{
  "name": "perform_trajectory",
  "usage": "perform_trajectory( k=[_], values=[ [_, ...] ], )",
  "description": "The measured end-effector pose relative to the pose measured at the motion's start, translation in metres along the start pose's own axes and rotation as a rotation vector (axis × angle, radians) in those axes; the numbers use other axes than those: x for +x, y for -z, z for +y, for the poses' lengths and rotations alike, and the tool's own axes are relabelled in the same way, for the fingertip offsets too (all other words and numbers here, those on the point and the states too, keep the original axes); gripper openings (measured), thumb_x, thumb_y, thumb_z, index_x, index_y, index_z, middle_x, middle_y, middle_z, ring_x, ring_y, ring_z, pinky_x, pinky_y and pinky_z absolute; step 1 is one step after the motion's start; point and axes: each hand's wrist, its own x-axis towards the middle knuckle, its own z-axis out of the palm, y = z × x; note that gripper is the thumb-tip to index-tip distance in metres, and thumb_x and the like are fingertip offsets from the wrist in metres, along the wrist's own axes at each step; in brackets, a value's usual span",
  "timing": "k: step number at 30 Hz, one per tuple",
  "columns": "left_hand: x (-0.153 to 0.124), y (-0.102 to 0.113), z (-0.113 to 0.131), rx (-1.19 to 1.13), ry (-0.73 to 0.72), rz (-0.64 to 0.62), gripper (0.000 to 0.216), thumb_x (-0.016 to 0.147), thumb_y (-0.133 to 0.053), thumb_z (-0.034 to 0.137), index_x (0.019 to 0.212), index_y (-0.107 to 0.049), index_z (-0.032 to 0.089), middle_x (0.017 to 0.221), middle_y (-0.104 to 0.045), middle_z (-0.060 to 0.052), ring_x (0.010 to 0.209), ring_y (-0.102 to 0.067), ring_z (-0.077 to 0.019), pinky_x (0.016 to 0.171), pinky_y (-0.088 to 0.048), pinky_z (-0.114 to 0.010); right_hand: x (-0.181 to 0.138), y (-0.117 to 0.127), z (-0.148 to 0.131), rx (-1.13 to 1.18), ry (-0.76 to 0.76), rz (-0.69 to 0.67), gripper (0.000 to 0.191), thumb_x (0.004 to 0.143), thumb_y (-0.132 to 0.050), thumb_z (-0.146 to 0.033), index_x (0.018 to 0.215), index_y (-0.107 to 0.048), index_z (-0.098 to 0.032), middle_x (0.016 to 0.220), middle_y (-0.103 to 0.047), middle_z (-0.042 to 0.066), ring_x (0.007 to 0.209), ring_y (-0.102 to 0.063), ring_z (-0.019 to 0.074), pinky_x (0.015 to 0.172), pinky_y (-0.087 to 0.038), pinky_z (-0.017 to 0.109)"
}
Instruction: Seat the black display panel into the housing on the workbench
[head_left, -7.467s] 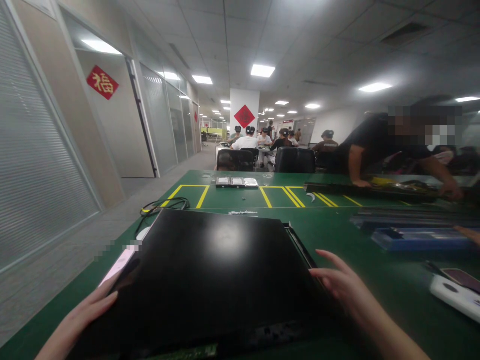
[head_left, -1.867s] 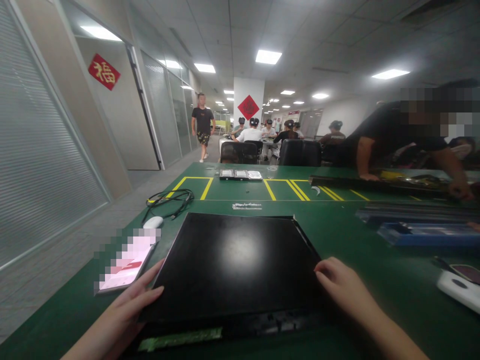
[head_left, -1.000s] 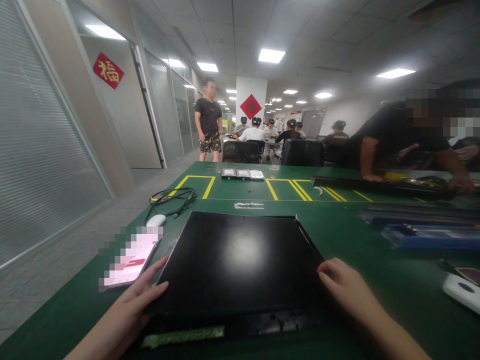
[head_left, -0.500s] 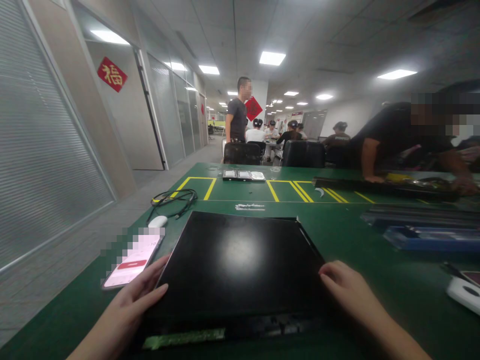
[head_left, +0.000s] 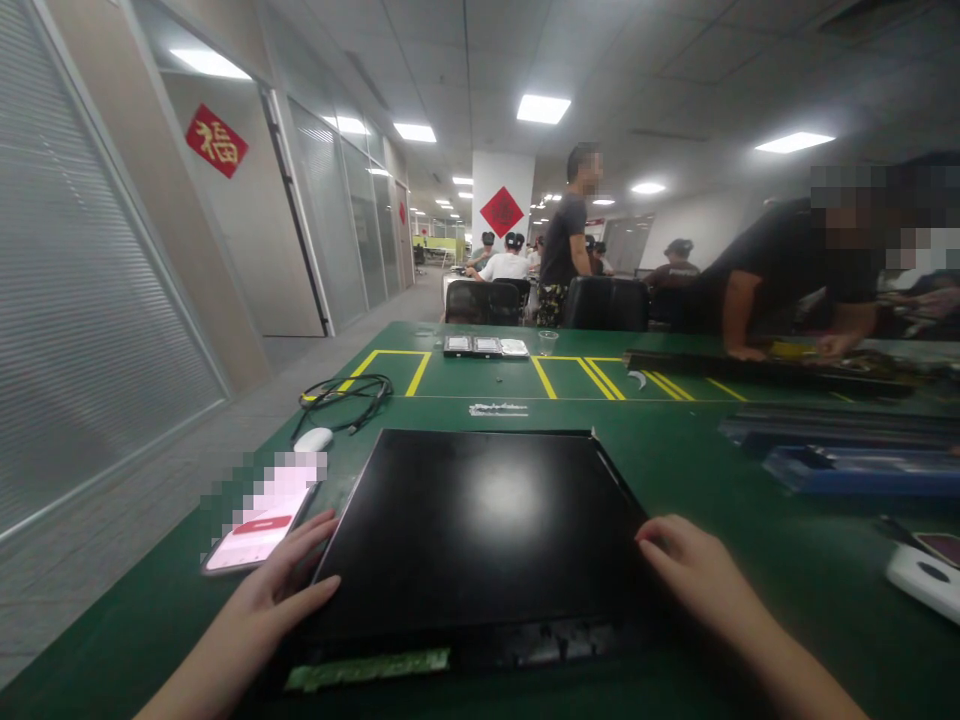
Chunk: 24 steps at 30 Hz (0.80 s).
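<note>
A flat black panel [head_left: 480,520] lies on the green table [head_left: 675,470], with a green circuit strip [head_left: 367,670] showing along its near edge. My left hand [head_left: 281,590] rests on the panel's near left corner with fingers stretched flat. My right hand [head_left: 686,570] touches the panel's right edge with fingers curled; nothing shows inside them.
A phone [head_left: 259,525] with a lit screen lies left of the panel; a white mouse [head_left: 313,439] and black cables [head_left: 349,392] lie beyond it. Blue trays [head_left: 862,470] and a white device [head_left: 926,580] sit right. A person [head_left: 795,275] leans over the far right; another person [head_left: 566,245] stands behind chairs.
The panel has settled flat and farther right, uncovering the phone. My hands have stayed on its near corners. A standing person has walked from the left corridor to behind the chairs.
</note>
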Motion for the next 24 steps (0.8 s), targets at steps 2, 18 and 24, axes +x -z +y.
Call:
perform_trajectory(
  k=[2, 18, 24],
  values=[
    [-0.002, 0.0, 0.004, 0.037, 0.015, -0.005, 0.056, 0.068, -0.082, 0.048, 0.122, -0.072, 0.034, 0.153, -0.053, -0.003, 0.141, -0.041, -0.037, 0.112, -0.037, -0.047, 0.0, 0.001, -0.001, 0.002, -0.005, -0.007, 0.027, 0.083, -0.048, -0.041, 0.082, -0.07, -0.025, 0.093, -0.071, 0.005, 0.085, -0.067, 0.0237, 0.077, -0.049, 0.036],
    [0.013, 0.001, -0.026, 0.217, -0.122, 0.006, 0.06, 0.07, -0.075, 0.058, 0.123, -0.072, 0.029, 0.154, -0.049, -0.01, 0.142, -0.04, -0.0393, 0.112, -0.036, -0.05, 0.0, 0.001, -0.003, -0.012, -0.001, -0.001, 0.028, 0.082, -0.047, -0.038, 0.083, -0.07, -0.023, 0.092, -0.07, 0.006, 0.078, -0.066, 0.0218, 0.073, -0.048, 0.035],
    [0.018, 0.006, -0.034, 0.302, -0.159, -0.005, 0.059, 0.07, -0.073, 0.059, 0.122, -0.073, 0.031, 0.154, -0.05, -0.009, 0.138, -0.044, -0.0429, 0.112, -0.035, -0.054, -0.001, 0.002, -0.006, -0.013, 0.004, 0.01, 0.026, 0.082, -0.049, -0.038, 0.081, -0.07, -0.024, 0.089, -0.07, 0.005, 0.076, -0.065, 0.0211, 0.071, -0.048, 0.034]
  ],
)
